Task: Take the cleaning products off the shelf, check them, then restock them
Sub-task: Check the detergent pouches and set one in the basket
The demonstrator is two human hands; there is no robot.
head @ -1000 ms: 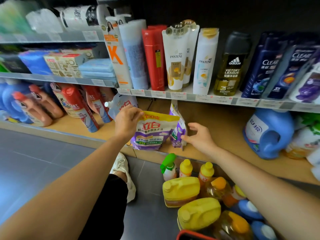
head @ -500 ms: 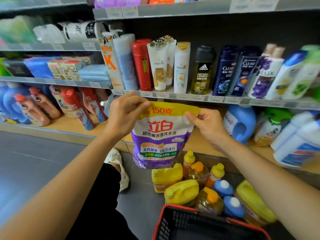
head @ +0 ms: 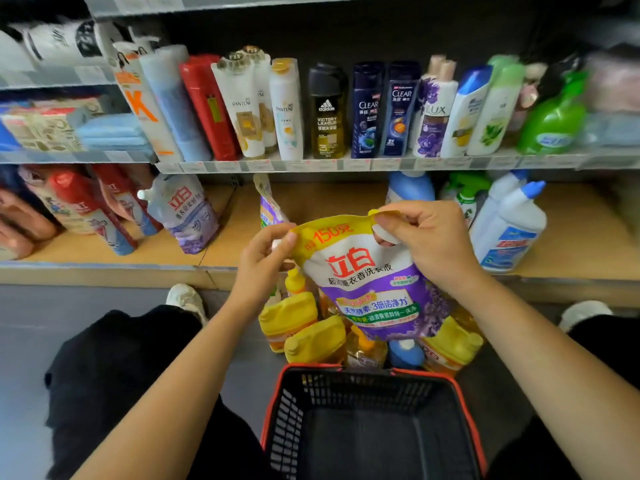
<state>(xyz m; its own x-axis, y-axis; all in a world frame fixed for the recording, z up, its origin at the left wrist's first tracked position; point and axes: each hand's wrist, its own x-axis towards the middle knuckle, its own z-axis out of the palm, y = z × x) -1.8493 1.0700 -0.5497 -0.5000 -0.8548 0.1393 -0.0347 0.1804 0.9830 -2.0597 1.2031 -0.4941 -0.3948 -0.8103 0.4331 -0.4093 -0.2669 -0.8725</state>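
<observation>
At twelve o'clock we see the wooden bottom shelf (head: 235,244), bearing a leaning purple pouch (head: 188,216) at ten, a slim pouch (head: 268,206) upright at eleven, and white squirt bottles (head: 509,230) at two. The grey shelf (head: 311,165) above carries a row of shampoo bottles (head: 329,112). On the floor (head: 69,323) at six stand yellow jugs (head: 315,341) and a black basket (head: 287,410).

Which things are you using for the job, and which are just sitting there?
For the job: purple detergent pouch, pinched at its top by left hand and right hand; yellow jugs on the floor; black basket.

Just sitting there: shampoo bottles on the upper shelf; white shoe.
</observation>
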